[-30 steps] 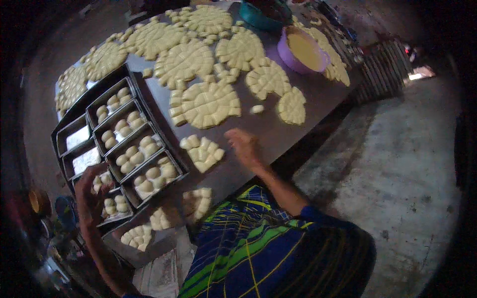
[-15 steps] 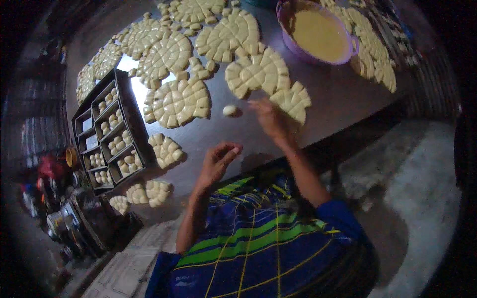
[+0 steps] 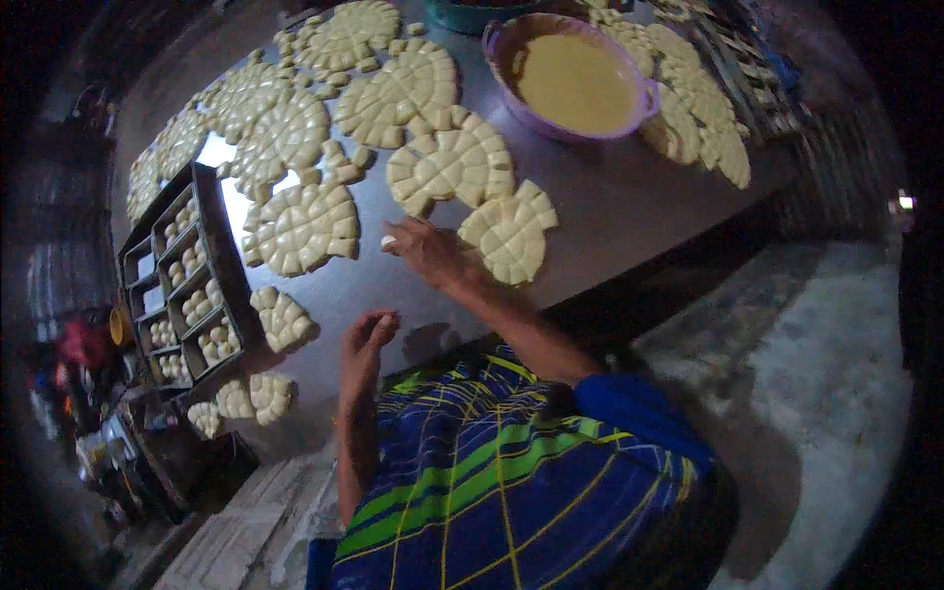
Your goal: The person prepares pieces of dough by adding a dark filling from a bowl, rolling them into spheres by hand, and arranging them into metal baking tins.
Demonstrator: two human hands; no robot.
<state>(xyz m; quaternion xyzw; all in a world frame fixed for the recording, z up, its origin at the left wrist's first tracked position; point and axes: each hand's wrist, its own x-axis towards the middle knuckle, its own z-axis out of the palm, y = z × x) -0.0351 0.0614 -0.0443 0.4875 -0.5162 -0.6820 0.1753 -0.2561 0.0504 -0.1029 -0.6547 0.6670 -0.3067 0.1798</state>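
My right hand (image 3: pixel 430 254) reaches over the tabletop with its fingers closed round a small pale dough ball (image 3: pixel 388 242), part of which shows at the fingertips. Closer to me, my left hand (image 3: pixel 369 336) hovers near the table's edge, fingers curled together; whether anything is inside them is hidden. Just right of my right hand lies a round slab of dough cut into wedges (image 3: pixel 510 234). Another cut dough round (image 3: pixel 302 229) sits to its left, and a third (image 3: pixel 450 164) lies beyond it.
A dark compartmented tray (image 3: pixel 224 265) with dough balls in several sections stands at the left. Small cut dough pieces (image 3: pixel 280 320) lie beside it. At the back, a purple basin (image 3: pixel 536 120) holds a yellowish mass. More cut dough (image 3: pixel 693 118) covers the far right.
My right hand has moved left and closed on the dough ball, which lay free on the table before. My left hand stays curled near the edge. The whole view has shifted.
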